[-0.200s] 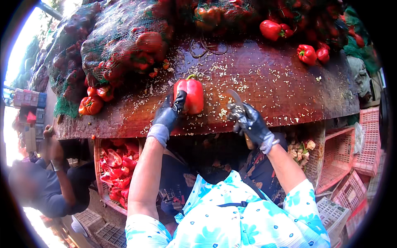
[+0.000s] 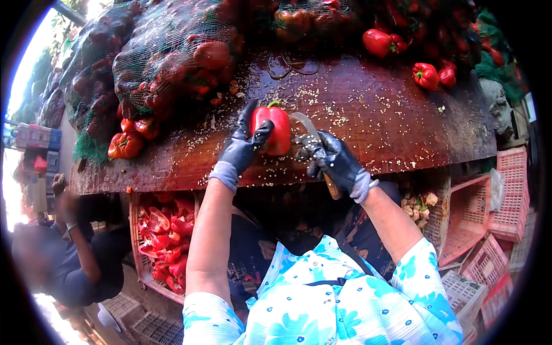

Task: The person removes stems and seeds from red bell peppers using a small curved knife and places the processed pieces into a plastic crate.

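The gloved left hand (image 2: 240,148) grasps a red bell pepper (image 2: 275,127), which sits just right of its palm, stem pointing away from the person. The gloved right hand (image 2: 334,160) is closed around a curved knife (image 2: 305,122); the blade extends forward-left of that hand, tip just beside the pepper, contact undetermined. Pale seeds (image 2: 363,123) dot the tabletop (image 2: 425,138) around both hands. A crate (image 2: 135,230) of cut pepper pieces (image 2: 169,247) stands nearer the body, left of the left hand.

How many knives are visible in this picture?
1: the curved knife in the right hand, near the red pepper in the left hand. Others may be hidden.
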Action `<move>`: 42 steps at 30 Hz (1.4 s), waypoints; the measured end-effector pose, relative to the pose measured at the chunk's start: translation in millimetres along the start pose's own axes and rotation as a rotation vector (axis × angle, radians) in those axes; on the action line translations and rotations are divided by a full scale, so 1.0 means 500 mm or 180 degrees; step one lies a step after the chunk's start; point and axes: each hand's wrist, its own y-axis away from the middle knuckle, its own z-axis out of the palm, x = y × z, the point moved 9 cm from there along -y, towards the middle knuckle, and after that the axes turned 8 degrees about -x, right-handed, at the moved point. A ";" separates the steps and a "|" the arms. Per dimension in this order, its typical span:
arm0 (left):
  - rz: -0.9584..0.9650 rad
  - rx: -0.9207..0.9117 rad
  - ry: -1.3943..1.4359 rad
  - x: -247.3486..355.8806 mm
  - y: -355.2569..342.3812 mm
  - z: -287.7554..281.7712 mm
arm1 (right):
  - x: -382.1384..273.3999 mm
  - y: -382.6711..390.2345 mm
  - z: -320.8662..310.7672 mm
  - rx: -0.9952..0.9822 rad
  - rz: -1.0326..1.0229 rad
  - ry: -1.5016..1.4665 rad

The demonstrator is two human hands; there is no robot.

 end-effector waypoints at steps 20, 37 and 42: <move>0.0663 0.1074 -0.1042 0.089 0.106 0.069 | -0.059 -0.029 0.032 0.0047 0.0861 0.1562; 0.0674 0.1535 -0.0630 0.057 0.090 0.003 | 0.152 0.110 0.064 0.0248 0.1018 -0.1501; 0.0798 0.0674 -0.0656 0.059 0.078 0.002 | -0.060 0.003 0.028 0.0791 -0.0505 0.1978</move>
